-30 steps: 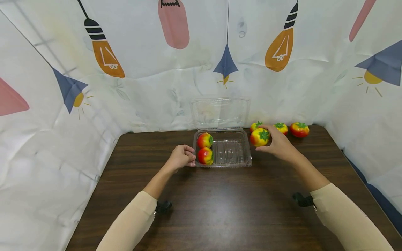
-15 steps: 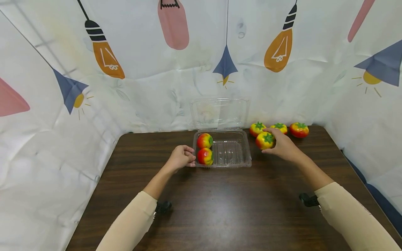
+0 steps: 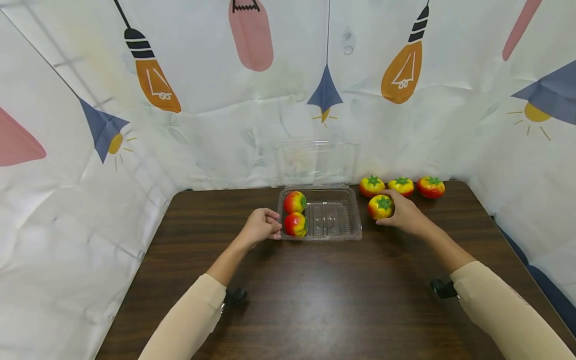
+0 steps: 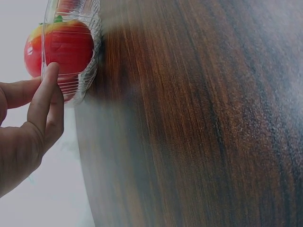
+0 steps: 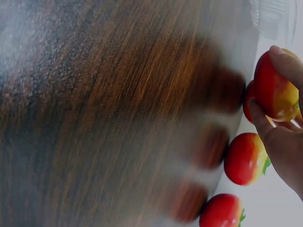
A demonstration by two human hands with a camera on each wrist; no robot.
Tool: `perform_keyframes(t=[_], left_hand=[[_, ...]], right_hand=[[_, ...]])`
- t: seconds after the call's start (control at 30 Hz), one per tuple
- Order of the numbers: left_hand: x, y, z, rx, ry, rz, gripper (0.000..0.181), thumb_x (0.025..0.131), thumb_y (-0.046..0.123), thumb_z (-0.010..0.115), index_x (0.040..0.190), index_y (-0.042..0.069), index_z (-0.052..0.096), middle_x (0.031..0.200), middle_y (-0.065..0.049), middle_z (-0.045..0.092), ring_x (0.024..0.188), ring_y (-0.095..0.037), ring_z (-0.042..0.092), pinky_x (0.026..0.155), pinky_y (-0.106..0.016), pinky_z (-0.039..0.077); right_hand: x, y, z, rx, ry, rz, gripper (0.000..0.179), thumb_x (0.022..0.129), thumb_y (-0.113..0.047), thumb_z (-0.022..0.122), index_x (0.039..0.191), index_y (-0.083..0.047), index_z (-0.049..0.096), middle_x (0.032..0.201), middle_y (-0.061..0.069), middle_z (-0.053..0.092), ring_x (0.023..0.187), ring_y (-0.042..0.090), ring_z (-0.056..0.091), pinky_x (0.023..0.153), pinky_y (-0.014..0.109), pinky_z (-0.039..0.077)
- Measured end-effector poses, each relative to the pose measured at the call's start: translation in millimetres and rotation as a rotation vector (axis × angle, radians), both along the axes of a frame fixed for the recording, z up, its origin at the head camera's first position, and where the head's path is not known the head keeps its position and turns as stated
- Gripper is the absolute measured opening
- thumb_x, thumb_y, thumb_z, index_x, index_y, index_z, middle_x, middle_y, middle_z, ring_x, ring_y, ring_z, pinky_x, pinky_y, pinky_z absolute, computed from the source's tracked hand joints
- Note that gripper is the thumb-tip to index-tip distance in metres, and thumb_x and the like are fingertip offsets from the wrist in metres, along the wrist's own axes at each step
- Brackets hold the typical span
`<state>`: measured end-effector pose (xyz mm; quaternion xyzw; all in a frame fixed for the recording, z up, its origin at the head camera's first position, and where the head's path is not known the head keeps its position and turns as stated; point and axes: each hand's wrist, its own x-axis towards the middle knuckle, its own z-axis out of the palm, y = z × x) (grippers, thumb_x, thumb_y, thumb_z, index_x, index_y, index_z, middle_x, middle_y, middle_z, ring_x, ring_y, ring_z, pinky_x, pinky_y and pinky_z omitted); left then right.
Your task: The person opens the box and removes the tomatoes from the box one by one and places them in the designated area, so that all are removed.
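Note:
My left hand [image 3: 261, 225] pinches the left rim of a clear plastic clamshell container [image 3: 330, 236], thumb and fingertips on either side of its wall in the left wrist view. Two red-and-yellow tomato-like fruits, a rear one [image 3: 294, 202] and a front one [image 3: 294, 224], sit along its left side. To the right of the container, my right hand [image 3: 405, 212] holds another tomato-like fruit [image 3: 380, 207] with its green leafy top facing up. In the right wrist view this held fruit [image 5: 274, 90] appears raised off the table, between thumb and fingers.
Three more such fruits stand in a row at the table's back edge: a left one [image 3: 371, 186], a middle one [image 3: 401, 186] and a right one [image 3: 430, 187]. The container's clear lid [image 3: 317, 162] stands up against the patterned cloth [image 3: 216, 135]. The table [image 3: 297, 300] is dark wood.
The right hand has drawn the held fruit a little to the right and nearer to me, away from the container, uncovering the row behind. The left hand has stayed at the rim.

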<state>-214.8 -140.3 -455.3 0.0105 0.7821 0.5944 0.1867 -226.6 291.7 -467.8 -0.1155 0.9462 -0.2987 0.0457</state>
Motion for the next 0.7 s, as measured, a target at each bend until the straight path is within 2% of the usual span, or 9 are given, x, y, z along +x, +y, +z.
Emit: perform_keyframes(t=[0.4,0.57,0.7], left_hand=[[0.6,0.0,1.6,0.004,0.002,-0.014,0.032,0.096,-0.010,0.063,0.126,-0.017,0.052,0.093,-0.023,0.067,0.065,-0.016,0.067,0.070,-0.037,0.067],[1.0,0.4,2.0,0.001,-0.003,-0.014,0.032,0.097,-0.011,0.062,0.126,-0.018,0.052,0.095,-0.027,0.066,0.065,-0.016,0.067,0.067,-0.035,0.067],[0.8,0.0,2.1,0.002,-0.003,-0.014,0.032,0.097,-0.010,0.063,0.126,-0.017,0.052,0.093,-0.023,0.066,0.065,-0.016,0.067,0.067,-0.033,0.067]], right_hand=[[1.1,1.1,-8.3,0.019,-0.023,-0.015,0.090,0.086,-0.036,0.085,0.150,0.004,0.036,0.141,0.030,0.052,0.121,0.045,0.056,0.106,0.065,0.048],[2.1,0.9,-9.7,0.035,-0.023,-0.014,0.088,0.086,-0.035,0.085,0.148,0.006,0.037,0.138,0.031,0.054,0.118,0.045,0.058,0.105,0.064,0.050],[3.6,-0.1,-9.6,0.040,-0.044,-0.021,0.088,0.087,-0.036,0.084,0.148,0.007,0.037,0.137,0.031,0.054,0.116,0.044,0.058,0.104,0.064,0.051]])
